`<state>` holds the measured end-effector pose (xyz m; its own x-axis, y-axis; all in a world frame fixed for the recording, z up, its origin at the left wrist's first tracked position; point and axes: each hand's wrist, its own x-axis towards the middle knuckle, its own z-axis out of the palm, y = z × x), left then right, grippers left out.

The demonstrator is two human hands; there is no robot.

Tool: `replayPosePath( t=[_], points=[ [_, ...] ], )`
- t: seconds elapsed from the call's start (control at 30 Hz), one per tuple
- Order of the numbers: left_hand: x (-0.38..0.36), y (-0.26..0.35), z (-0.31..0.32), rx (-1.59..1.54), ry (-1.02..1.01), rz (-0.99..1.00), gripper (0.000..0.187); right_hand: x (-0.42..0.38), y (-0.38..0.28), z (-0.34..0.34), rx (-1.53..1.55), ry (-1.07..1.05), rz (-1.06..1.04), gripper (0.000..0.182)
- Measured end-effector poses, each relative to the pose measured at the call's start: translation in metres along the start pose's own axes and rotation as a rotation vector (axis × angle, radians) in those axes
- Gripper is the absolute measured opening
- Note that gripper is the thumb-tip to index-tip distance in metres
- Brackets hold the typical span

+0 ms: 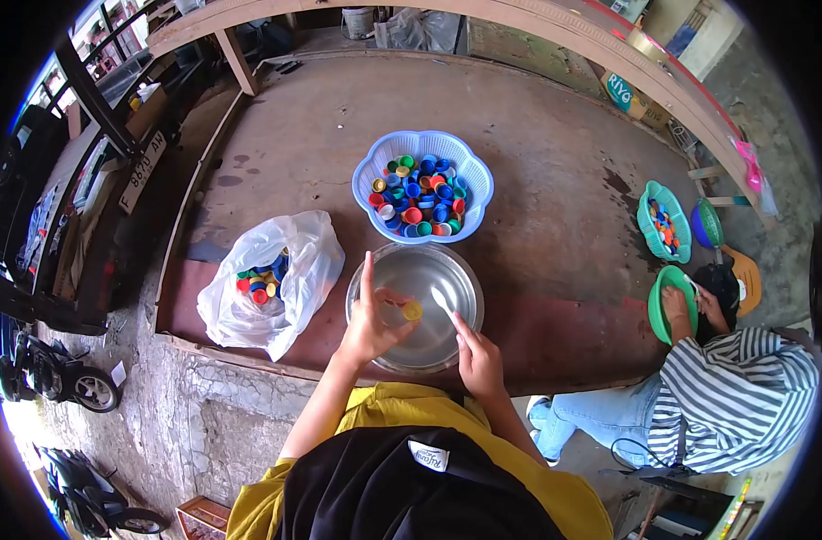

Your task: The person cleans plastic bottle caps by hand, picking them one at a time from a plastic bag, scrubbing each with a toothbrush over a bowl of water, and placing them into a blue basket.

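My left hand (370, 319) holds a small yellow bottle cap (413, 311) over a shiny metal bowl (388, 351). To the right of it, my right hand (478, 358) grips a thin white tool (441, 299) whose tip points toward the cap. Just beyond the metal bowl stands a light blue plastic basket (472, 175) with several coloured bottle caps (420, 200) in it. A white plastic bag (312, 261) with more coloured caps lies to the left of the bowl.
All of this rests on a brown wooden platform (537, 135) with a raised rim. At the right another person in a striped shirt (735, 396) crouches over a green bowl (664, 297), near a teal basket of caps (664, 220). Motorbikes (55, 378) stand at the lower left.
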<state>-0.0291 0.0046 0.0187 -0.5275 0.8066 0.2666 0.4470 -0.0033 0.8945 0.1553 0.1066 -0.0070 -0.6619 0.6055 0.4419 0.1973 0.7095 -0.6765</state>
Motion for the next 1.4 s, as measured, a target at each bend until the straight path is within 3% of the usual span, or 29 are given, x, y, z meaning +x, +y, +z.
replayPosePath(
  t=[0.1,0.17,0.27,0.37,0.53,0.57,0.7,0.83,0.97,1.1,1.13,1.23,1.27,1.3,1.37,1.4],
  points=[
    [-0.004,0.003,-0.001,0.086,-0.031,0.013,0.120,-0.008,-0.014,-0.009,-0.051,-0.253,-0.089,0.048],
    [-0.005,0.004,0.001,0.069,-0.051,-0.032,0.120,-0.005,-0.012,-0.005,-0.084,-0.229,0.010,0.047],
    [-0.003,0.001,0.001,0.078,-0.009,0.051,0.118,-0.002,-0.005,-0.005,-0.003,-0.118,0.109,0.044],
    [0.000,-0.006,0.004,-0.016,-0.010,0.043,0.117,-0.013,-0.012,-0.011,-0.042,-0.336,0.019,0.041],
    [-0.003,-0.012,0.013,-0.143,-0.015,-0.063,0.111,-0.007,-0.005,-0.012,0.103,-0.099,0.151,0.037],
    [-0.003,-0.014,0.016,-0.159,-0.028,-0.071,0.109,-0.007,-0.011,-0.016,0.161,-0.103,0.146,0.037],
    [-0.010,-0.026,0.030,-0.724,0.000,-0.241,0.092,-0.010,-0.020,-0.013,0.287,-0.183,0.106,0.040],
    [-0.010,-0.009,0.023,-0.847,-0.025,-0.384,0.090,-0.008,-0.010,-0.004,0.319,-0.097,0.170,0.041],
    [-0.011,-0.009,0.019,-0.830,-0.054,-0.396,0.089,-0.012,-0.021,-0.008,0.255,-0.153,0.040,0.041],
    [-0.013,-0.007,0.018,-0.855,-0.044,-0.448,0.089,-0.001,-0.009,-0.011,0.214,-0.178,0.264,0.044],
    [-0.011,-0.007,0.017,-0.858,-0.046,-0.447,0.089,0.000,-0.012,-0.013,0.258,-0.075,0.148,0.044],
    [-0.011,-0.007,0.017,-0.913,-0.056,-0.451,0.088,0.001,-0.024,-0.016,0.273,-0.140,0.103,0.043],
    [-0.009,-0.006,0.016,-0.919,-0.062,-0.452,0.087,-0.001,-0.012,-0.006,0.267,-0.091,0.133,0.043],
    [-0.007,0.000,0.015,-0.926,-0.066,-0.452,0.087,0.005,-0.012,-0.014,0.210,-0.243,0.302,0.043],
    [-0.005,-0.004,0.015,-0.893,-0.060,-0.416,0.082,0.004,-0.012,-0.008,0.264,0.028,0.087,0.040],
    [-0.004,-0.005,0.015,-0.875,-0.057,-0.396,0.080,0.003,-0.022,-0.015,0.262,-0.044,0.138,0.039]
  ],
)
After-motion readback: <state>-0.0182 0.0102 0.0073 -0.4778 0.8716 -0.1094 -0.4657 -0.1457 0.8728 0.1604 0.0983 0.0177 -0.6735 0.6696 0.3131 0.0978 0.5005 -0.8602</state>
